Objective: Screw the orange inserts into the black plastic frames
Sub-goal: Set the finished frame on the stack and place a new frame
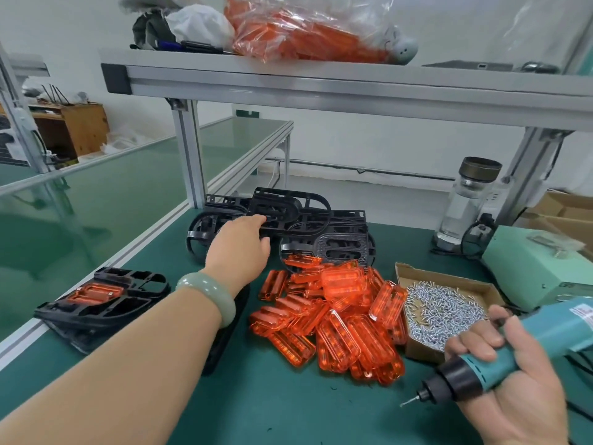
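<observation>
A heap of black plastic frames [324,220] lies at the back of the green mat. My left hand [239,244] reaches over to it, and its fingers curl round the edge of one frame. In front of the heap sits a pile of orange inserts [340,319]. At the left stands a stack of black frames [96,306], the top one with an orange insert fitted in it. My right hand [510,377] grips a teal electric screwdriver [500,358], bit pointing down and left. A cardboard box of silver screws [446,306] stands to the right of the inserts.
A clear bottle [465,200] and a mint-green power unit [542,268] stand at the back right. An aluminium shelf [321,81] overhead carries a bag of orange parts [298,30]. An upright post [189,155] rises at the back left.
</observation>
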Demonstrator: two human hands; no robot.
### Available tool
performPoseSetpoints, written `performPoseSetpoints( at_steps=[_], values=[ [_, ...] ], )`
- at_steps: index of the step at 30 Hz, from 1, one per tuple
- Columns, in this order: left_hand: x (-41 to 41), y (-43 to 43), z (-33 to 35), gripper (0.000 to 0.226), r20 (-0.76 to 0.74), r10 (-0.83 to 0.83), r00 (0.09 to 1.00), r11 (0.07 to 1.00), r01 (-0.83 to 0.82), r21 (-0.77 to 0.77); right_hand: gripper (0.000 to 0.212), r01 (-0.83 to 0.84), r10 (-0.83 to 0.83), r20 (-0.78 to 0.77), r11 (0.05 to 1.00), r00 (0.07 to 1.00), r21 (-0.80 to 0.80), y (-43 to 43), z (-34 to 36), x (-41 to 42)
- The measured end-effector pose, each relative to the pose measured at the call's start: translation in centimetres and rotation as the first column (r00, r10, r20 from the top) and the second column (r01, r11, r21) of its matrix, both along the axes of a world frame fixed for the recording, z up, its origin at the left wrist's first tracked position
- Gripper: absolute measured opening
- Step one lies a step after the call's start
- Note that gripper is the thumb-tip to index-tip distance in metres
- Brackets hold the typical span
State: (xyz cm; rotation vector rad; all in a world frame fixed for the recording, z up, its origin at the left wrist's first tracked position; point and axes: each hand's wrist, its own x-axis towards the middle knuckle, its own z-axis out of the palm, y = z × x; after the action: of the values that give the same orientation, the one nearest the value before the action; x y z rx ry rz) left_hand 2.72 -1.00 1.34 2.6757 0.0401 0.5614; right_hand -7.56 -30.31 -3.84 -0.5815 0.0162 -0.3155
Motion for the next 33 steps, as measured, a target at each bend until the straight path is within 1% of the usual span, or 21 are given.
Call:
performPoseSetpoints(
  at_steps=[2, 4, 7, 9, 12, 14, 17, 21, 25, 29, 33],
  values=[
    [1.7, -0.3, -0.4, 0.049, 0.016, 0.040, 0.999, 0.997, -0.041, 0.064, 0.041, -0.043, 0.043, -0.002, 0.999, 0.999, 0.007, -0.2, 0.3, 0.0],
    [3.0, -0.5, -0.8, 0.052, 0.009, 0.076, 0.997, 0.983, -0.076, 0.167, 0.053, -0.066, 0.066, -0.009, 0.998, 0.998, 0.017, -0.4, 0.4, 0.0],
    [4.4, -0.5, -1.5, 0.052, -0.026, 0.096, 0.995, 0.952, -0.084, 0.293, 0.053, -0.078, 0.078, -0.008, 0.996, 0.997, 0.044, -0.6, 0.3, 0.2],
    [5.0, -0.5, -1.9, 0.048, -0.045, 0.089, 0.995, 0.930, -0.067, 0.363, 0.053, -0.073, 0.074, -0.012, 0.995, 0.997, 0.061, -0.7, 0.2, 0.4],
    [5.3, -0.5, -2.2, 0.040, -0.025, 0.084, 0.996, 0.907, -0.066, 0.417, 0.056, -0.064, 0.065, -0.014, 0.995, 0.998, 0.077, -0.7, 0.3, 0.7],
    [5.1, -0.6, -2.2, 0.036, -0.012, 0.078, 0.997, 0.913, -0.067, 0.402, 0.056, -0.060, 0.062, -0.017, 0.995, 0.998, 0.085, -0.6, 0.3, 0.9],
    [4.4, -0.6, -2.1, 0.034, 0.033, 0.046, 0.998, 0.949, -0.055, 0.311, 0.057, -0.061, 0.063, -0.020, 0.994, 0.998, 0.088, -0.7, 0.5, 1.0],
    [1.8, -0.9, -1.4, 0.035, 0.174, -0.022, 0.984, 0.982, -0.011, 0.188, 0.058, -0.074, 0.074, 0.009, 0.992, 0.997, 0.099, -1.0, 0.6, 1.0],
    [-2.6, -1.9, -0.8, 0.034, 0.295, -0.127, 0.947, 0.979, 0.071, 0.193, 0.056, -0.065, 0.062, 0.028, 0.993, 0.998, 0.098, -1.1, 0.7, 0.9],
    [-7.2, -2.7, -0.5, 0.035, 0.290, -0.206, 0.934, 0.970, 0.156, 0.187, 0.046, -0.041, 0.037, 0.034, 0.993, 0.999, 0.114, -1.4, 0.8, 0.6],
    [-11.2, -3.1, -0.7, 0.036, 0.225, -0.289, 0.931, 0.948, 0.245, 0.204, 0.048, -0.026, 0.021, 0.040, 0.991, 0.999, 0.130, -1.6, 0.9, 0.4]
  ],
)
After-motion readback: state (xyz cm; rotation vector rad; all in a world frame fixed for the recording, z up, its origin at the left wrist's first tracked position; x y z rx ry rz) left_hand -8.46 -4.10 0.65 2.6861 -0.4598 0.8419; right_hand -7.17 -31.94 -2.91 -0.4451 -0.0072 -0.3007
